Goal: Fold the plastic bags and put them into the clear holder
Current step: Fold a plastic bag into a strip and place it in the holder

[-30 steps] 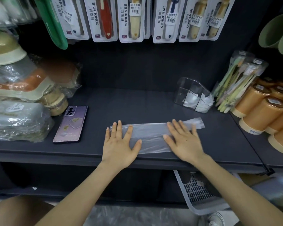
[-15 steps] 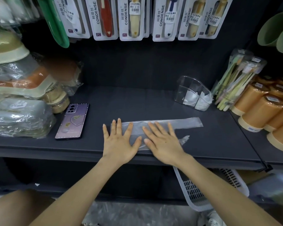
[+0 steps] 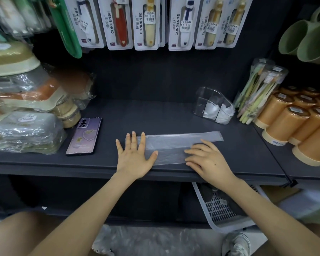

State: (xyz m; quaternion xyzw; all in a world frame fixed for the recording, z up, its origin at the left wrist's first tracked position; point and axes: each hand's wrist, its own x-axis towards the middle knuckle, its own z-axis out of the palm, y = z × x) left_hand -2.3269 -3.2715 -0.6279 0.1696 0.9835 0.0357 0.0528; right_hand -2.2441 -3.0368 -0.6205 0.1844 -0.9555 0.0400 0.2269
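Plastic bag (image 3: pixel 174 145) lies as a long flattened strip on the dark shelf (image 3: pixel 155 117), close to its front edge. Left grip (image 3: pixel 134 157) is spread flat with fingers straight, pressing the strip's left end. Right grip (image 3: pixel 209 159) rests on the near right part, fingers nearly straight and pinching nothing visible. The slick film may spring open or slide off the edge if either palm lifts early. Clear holder (image 3: pixel 213 106), behind to the right, holds white folded pieces and looks light enough to tip when something is pushed in.
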